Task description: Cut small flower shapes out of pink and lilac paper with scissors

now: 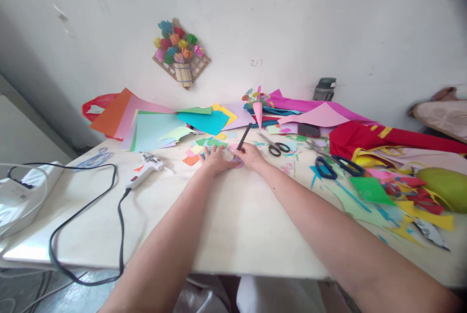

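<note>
My right hand [248, 156] is closed around a black pen [244, 136], which stands tilted with its upper end leaning right. Beneath the pen lies a small light purple paper piece [239, 163]. My left hand [216, 160] rests flat on the table just left of it, fingers spread, its thumb at the purple piece. The pen's tip is hidden by my right hand. Small green, pink and orange scraps [190, 160] lie beyond and left of my left hand.
A glue gun [143, 175] with a looping black cable is on the left. Scissors [279, 148] lie beyond my right hand, and larger scissors [326, 168] farther right near paper scraps. Coloured sheets [156, 128] line the wall side, with a phone [308, 130] and a bottle [324, 89].
</note>
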Demonstrator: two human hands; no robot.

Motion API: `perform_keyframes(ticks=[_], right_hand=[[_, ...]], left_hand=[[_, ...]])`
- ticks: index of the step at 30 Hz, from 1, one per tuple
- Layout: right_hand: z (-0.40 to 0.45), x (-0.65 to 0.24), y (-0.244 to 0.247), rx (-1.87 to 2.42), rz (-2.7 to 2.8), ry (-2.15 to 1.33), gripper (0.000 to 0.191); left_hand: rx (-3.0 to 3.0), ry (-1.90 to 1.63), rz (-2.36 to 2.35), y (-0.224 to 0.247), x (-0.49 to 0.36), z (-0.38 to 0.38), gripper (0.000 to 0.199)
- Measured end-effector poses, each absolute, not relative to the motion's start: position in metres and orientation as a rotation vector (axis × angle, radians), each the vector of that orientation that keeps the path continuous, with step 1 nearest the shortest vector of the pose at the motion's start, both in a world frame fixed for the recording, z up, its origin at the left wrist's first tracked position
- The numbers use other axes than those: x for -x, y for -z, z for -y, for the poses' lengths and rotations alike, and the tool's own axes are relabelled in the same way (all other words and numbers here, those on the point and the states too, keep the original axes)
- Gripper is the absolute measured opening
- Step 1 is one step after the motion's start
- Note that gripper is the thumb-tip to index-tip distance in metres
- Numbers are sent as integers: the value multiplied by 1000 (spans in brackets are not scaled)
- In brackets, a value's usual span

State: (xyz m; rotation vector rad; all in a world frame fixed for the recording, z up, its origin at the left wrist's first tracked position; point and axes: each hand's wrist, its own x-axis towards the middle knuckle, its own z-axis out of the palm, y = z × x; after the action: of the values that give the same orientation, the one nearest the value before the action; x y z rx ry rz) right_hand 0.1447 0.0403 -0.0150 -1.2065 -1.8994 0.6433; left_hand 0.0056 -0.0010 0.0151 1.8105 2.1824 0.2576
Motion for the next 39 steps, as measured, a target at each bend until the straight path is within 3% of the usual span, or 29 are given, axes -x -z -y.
perform_keyframes(ticks=[39], right_hand=[[-45, -144, 17, 1169, 1819, -730, 13]], left_hand=[[-1852, -263, -2150, -11, -3, -2, 107]])
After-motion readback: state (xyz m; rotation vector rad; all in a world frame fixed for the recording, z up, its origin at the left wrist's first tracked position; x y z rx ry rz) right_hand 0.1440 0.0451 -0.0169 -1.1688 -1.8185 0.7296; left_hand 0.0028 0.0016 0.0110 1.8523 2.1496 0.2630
